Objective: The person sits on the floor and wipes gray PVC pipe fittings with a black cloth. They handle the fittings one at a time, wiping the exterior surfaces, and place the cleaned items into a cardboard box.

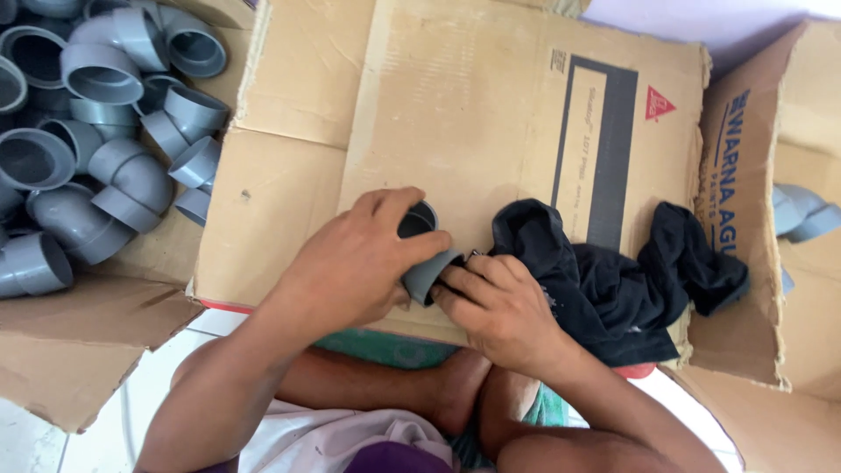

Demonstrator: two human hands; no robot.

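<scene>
My left hand [350, 263] grips a grey plastic pipe elbow [422, 254] from above, its open end facing up. My right hand [495, 307] presses a black cloth [604, 280] against the lower end of that elbow, fingers curled under it. Both hands rest over a flattened brown cardboard sheet [455, 105] lying across my lap. The cloth trails off to the right across the cardboard.
A cardboard box at the left holds several grey pipe elbows [96, 149]. Another open cardboard box [745, 175] at the right shows a few grey fittings [802, 215] inside. My crossed legs are below the cardboard, over a white tiled floor.
</scene>
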